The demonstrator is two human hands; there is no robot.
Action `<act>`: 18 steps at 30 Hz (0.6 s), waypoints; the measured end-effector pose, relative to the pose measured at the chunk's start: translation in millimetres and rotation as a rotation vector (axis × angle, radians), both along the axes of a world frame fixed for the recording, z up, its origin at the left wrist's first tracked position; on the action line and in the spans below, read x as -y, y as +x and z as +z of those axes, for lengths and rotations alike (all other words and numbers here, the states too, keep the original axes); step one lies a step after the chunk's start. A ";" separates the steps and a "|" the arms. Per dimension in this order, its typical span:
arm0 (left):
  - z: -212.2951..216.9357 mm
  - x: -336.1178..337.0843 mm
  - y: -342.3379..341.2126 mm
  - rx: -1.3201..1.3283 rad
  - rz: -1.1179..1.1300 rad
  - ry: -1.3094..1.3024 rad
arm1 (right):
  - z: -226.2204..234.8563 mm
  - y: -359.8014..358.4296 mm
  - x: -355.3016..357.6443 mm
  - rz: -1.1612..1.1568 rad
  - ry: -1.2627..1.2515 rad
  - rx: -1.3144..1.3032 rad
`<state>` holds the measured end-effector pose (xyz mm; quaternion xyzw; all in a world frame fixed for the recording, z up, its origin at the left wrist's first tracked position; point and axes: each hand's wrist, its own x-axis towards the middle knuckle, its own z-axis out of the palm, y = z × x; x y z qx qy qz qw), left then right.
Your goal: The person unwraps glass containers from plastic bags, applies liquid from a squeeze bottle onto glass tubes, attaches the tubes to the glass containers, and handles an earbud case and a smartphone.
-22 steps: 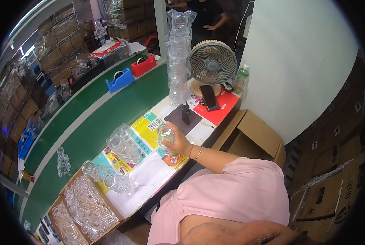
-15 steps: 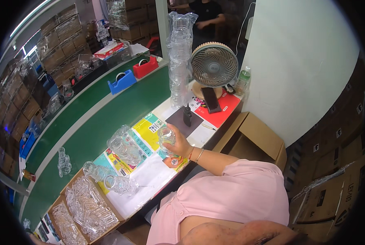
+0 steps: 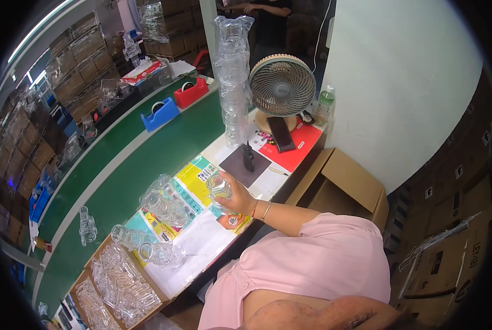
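Observation:
My right hand reaches in from the right, its fingers wrapped round a clear, round-mouthed vessel above the printed sheets on the bench. The lower part of this vessel is partly covered by the hand. Left of it lie several similar clear vessels: a bagged-looking pair, and nearer the front one with its round mouth facing me beside another on its side. A divided cardboard box at the lower left holds many small clear pieces. My left hand is out of sight.
A black squeeze bottle stands on a dark mat, near a phone and a fan. Behind rises a tall wrapped stack of clear vessels. Blue and red tape dispensers line the green belt's far edge. An open carton sits right.
My right hand, still gripping the clear vessel, appears slightly farther left and lower. The whole view has shifted a little, and the person in the background has partly left the frame.

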<state>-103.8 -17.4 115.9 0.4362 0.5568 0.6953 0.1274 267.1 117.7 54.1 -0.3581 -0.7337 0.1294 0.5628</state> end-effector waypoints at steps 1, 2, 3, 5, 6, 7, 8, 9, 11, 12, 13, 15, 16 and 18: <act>0.6 -3.7 0.3 0.000 -0.003 -0.002 | 1.1 0.3 -2.6 -0.001 0.001 0.010; 1.6 -5.4 -0.1 0.004 -0.001 0.000 | 2.6 0.2 -3.5 -0.006 0.003 0.009; 2.6 -7.4 -0.3 0.007 -0.002 0.002 | 4.2 -0.7 -3.1 -0.016 -0.010 0.023; 4.2 -11.1 1.0 0.014 -0.009 0.006 | 3.2 -0.6 -1.6 -0.033 -0.019 0.036; 5.5 -12.0 0.7 0.018 -0.012 0.009 | 1.7 -0.2 -1.9 -0.042 -0.013 0.039; 5.9 -13.0 1.9 0.017 -0.019 0.013 | 1.0 0.0 -1.2 -0.051 -0.008 0.042; 6.2 -13.4 2.4 0.020 -0.017 0.017 | 0.6 0.2 -0.6 -0.054 0.001 0.039; 7.0 -13.4 2.1 0.023 -0.020 0.021 | 0.6 0.6 -0.5 -0.049 -0.010 0.046; 8.4 -14.4 1.5 0.028 -0.025 0.031 | -0.1 0.8 -0.4 -0.050 -0.016 0.049; 9.4 -16.2 2.2 0.028 -0.035 0.035 | -0.6 1.0 -2.3 -0.042 -0.014 0.043; 9.4 -16.2 4.0 0.030 -0.036 0.034 | 0.0 2.1 -0.4 -0.033 -0.018 0.042; 12.6 -19.7 5.4 0.031 -0.042 0.040 | 2.5 2.2 1.0 -0.037 -0.026 0.037; 15.7 -23.1 6.0 0.034 -0.047 0.045 | 5.9 2.7 -1.0 -0.038 -0.030 0.030; 17.9 -24.7 8.0 0.037 -0.041 0.050 | 4.8 1.3 3.6 -0.043 -0.042 0.034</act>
